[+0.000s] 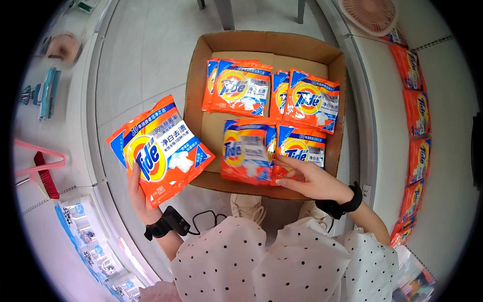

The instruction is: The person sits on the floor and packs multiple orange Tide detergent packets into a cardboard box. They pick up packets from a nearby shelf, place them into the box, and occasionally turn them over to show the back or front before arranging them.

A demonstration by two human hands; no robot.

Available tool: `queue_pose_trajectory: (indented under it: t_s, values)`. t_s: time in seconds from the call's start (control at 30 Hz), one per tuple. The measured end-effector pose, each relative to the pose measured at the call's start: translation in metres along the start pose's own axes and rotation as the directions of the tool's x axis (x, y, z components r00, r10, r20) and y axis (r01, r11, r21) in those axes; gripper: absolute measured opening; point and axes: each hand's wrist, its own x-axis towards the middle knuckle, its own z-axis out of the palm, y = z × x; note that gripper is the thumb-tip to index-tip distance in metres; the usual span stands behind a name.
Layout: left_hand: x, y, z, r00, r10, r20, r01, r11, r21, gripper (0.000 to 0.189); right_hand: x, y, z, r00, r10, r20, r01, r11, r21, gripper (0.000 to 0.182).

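Observation:
My left hand (141, 188) holds a Tide laundry powder bag (162, 154) by its lower left edge. The bag's printed front faces up, left of the cardboard box (264, 41) on the floor. Inside the box, my right hand (307, 177) reaches over the near side with thumb and fingers apart. Its fingertips are beside a motion-blurred Tide bag (247, 151) and over another Tide bag (300, 147) at the near right. Farther back lie overlapping Tide bags at left (241, 88) and right (311, 100). My palm hides part of the near right bag.
A white shelf (373, 113) on the right bears a row of Tide bags (417, 113) and a pink basket (369, 15). The left shelf holds a red-bristled brush (46, 175) and plastic-wrapped packs (92, 241). Grey legs (224, 15) stand beyond the box; a black cable (205, 213) hangs near my left wrist.

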Motion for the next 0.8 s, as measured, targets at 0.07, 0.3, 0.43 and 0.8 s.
queue_pose_trajectory:
  t_s: [0.07,0.3,0.43,0.8]
  values:
    - [0.002,0.0,0.002,1.0,0.002,-0.001,-0.002,0.999,-0.054,0.034,-0.004,0.012,0.0,1.0,0.025,-0.002,-0.025,0.998,-0.055,0.045]
    - [0.031,-0.022,0.043,0.985,-0.113,0.127,0.11,0.993,0.031,0.032,-0.016,0.017,-0.014,0.997,0.041,-0.063,-0.042,0.999,-0.008,0.029]
    - [0.059,-0.039,0.08,0.924,-0.253,0.288,0.241,0.968,0.076,0.03,-0.025,0.011,-0.024,0.994,0.03,-0.107,-0.026,0.999,0.036,0.028]
    - [0.053,-0.025,0.106,0.893,-0.117,0.434,-0.241,0.689,0.683,0.042,-0.16,0.022,-0.103,0.43,-0.02,-0.902,-0.383,0.901,-0.202,0.023]
